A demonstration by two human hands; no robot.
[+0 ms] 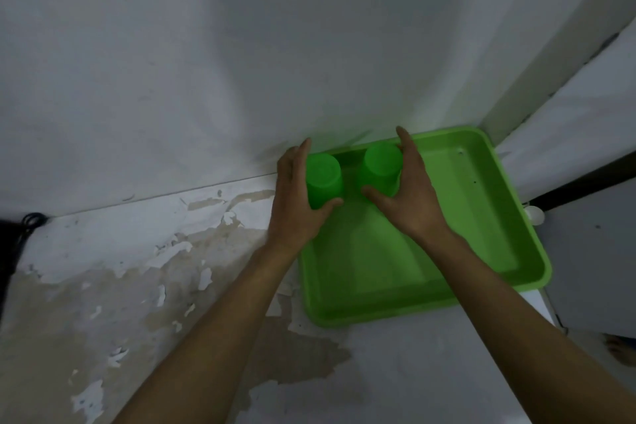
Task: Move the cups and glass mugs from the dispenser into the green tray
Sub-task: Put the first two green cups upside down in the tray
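Two green cups, upside down, sit at the far end of the green tray (481, 217): the left hand (296, 203) grips the left cup (323, 179), the right hand (409, 196) grips the right cup (380, 165).

Both forearms bare, extended fwd from bottom of frame, converging slightly. L hand (296, 196): fingers up along far side of a green cup (324, 184), thumb wrapped under near side, gripping. R hand (407, 193): fingers straight-ish along right side of second green cup (382, 165), thumb hooked at left base, gripping.
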